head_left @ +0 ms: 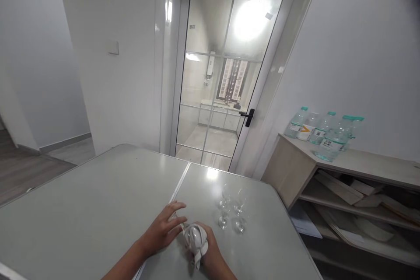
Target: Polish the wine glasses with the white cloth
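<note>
Above the near part of the table, my right hand [208, 241] wraps a white cloth [203, 248] around a clear stemmed glass [194, 234]. Its rounded bowl shows through the folds, and one end of the cloth hangs down. My left hand [164, 229] is on the left side of the same glass, with bent fingers around its clear stem or foot; the fingers cover most of that part. Beyond my right hand, several clear stemmed glasses [239, 226] stand close together on the table. Their thin outlines are faint against the grey top.
The grey table [98, 201] has a pale seam [180, 180] across it. At right, a wooden shelf unit [297, 164] carries several plastic bottles [331, 144] on top and flat boards inside. A glazed door [210, 131] with a black handle [250, 117] stands behind the table.
</note>
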Demonstrator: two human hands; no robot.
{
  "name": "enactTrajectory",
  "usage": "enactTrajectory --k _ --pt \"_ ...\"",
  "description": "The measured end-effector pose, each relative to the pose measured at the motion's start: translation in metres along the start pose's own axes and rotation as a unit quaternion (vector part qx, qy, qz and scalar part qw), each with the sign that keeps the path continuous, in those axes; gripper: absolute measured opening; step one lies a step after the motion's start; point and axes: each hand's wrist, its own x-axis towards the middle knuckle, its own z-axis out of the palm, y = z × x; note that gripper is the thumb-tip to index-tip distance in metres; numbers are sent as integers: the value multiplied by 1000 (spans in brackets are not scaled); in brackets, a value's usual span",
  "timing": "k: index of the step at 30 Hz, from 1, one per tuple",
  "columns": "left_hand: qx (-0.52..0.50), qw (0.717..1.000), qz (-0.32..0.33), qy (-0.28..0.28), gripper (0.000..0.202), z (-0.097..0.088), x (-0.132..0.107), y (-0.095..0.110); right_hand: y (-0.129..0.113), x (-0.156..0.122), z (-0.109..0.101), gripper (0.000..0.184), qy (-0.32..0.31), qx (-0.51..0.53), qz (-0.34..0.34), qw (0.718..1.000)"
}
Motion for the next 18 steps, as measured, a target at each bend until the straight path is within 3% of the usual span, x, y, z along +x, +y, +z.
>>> enactTrajectory --k 2,7,10,14,18 --pt "17 999 42 -10 27 -3 2 5 -7 -3 -5 45 8 -53 -76 996" --pt "4 999 42 -17 35 -5 2 8 -37 -1 -4 19 -100 -154 -148 972" --pt "18 999 46 -11 22 -5 3 8 -44 -1 1 15 -94 -165 -158 969" --pt "67 991 116 16 19 -9 10 12 -45 -1 1 19 -110 -133 -129 977" --pt "75 988 133 -27 21 -11 15 18 -48 2 -7 19 -111 -166 -160 967"
